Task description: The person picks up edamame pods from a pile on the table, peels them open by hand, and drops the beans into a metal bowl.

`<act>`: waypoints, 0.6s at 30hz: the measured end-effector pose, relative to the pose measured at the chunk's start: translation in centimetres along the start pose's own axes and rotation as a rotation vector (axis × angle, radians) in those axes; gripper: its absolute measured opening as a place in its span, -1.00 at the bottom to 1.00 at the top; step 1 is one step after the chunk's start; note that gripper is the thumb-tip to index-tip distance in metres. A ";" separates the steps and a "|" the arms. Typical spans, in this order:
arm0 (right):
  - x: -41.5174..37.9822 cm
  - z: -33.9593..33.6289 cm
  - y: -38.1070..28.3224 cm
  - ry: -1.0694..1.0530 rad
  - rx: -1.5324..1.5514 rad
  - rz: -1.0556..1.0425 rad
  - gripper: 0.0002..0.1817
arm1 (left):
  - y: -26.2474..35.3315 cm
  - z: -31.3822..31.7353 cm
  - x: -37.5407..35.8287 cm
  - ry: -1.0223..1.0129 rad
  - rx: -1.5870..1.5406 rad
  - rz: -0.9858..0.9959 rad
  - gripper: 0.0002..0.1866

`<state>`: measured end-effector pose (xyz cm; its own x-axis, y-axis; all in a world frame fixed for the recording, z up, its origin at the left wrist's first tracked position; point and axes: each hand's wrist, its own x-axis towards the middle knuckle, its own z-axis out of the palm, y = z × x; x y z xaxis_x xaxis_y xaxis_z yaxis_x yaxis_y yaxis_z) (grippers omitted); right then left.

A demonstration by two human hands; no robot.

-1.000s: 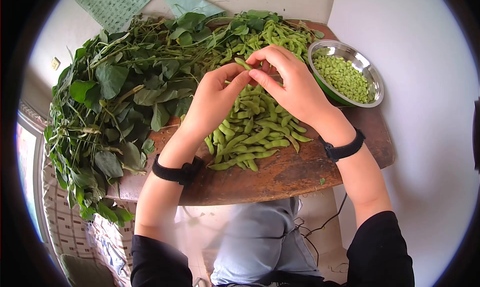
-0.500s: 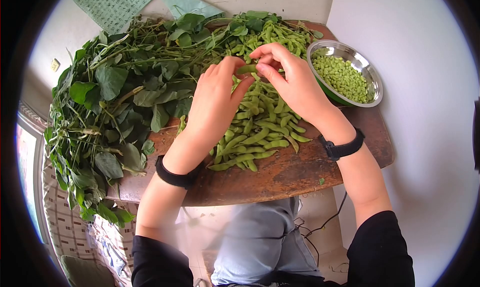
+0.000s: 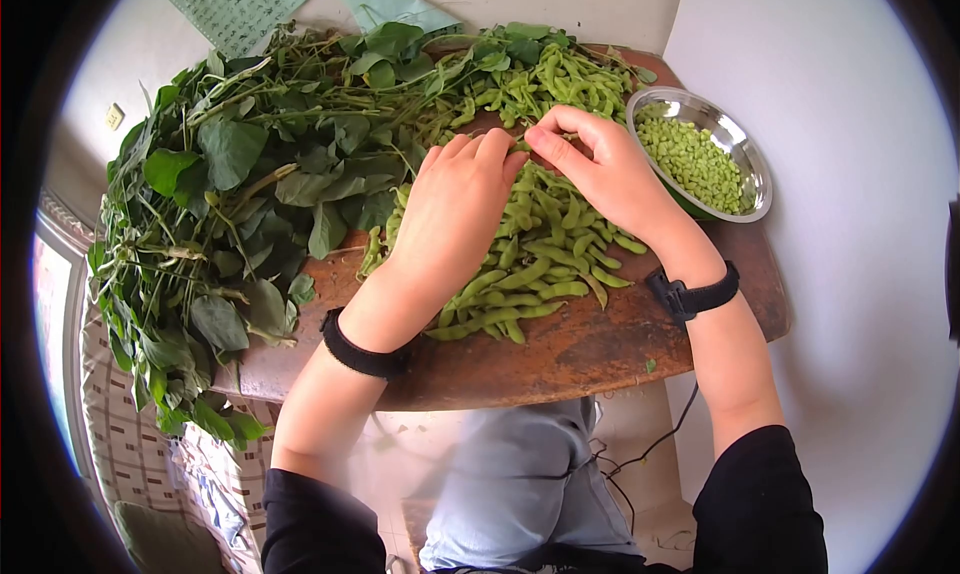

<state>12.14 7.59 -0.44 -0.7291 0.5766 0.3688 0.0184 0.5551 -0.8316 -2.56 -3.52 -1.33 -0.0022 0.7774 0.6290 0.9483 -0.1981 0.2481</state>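
Observation:
My left hand (image 3: pixel 463 209) and my right hand (image 3: pixel 598 169) meet above a pile of green pods (image 3: pixel 535 264) on the brown wooden table (image 3: pixel 480 379). Between the fingertips of both hands is a green pod (image 3: pixel 519 145), mostly covered by the fingers. Thumb and fingers are pinched together on each hand. Right of my right hand, a metal bowl (image 3: pixel 755 189) holds shelled green beans (image 3: pixel 695 159). More pods (image 3: pixel 580 82) lie behind the hands.
A large heap of leafy stalks (image 3: pixel 235 164) covers the table's left side and hangs over its edge. Green papers (image 3: pixel 245 9) are at the back wall. A dark cable (image 3: pixel 655 444) runs below the table's front edge.
The pod, more visible before, is now mostly hidden between the fingertips. Both hands have shifted slightly right, and the fingers of my right hand are more closed. The view has moved slightly.

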 end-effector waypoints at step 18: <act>0.1 -0.3 0.3 -0.077 0.035 0.093 -0.52 | 0.4 -0.1 0.1 -0.006 -0.135 -0.022 -0.84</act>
<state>12.29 8.05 -0.51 -0.7759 0.5758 0.2577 0.0653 0.4797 -0.8750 -2.22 -3.57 -1.09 -0.0199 0.7858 0.6181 0.8968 -0.2593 0.3586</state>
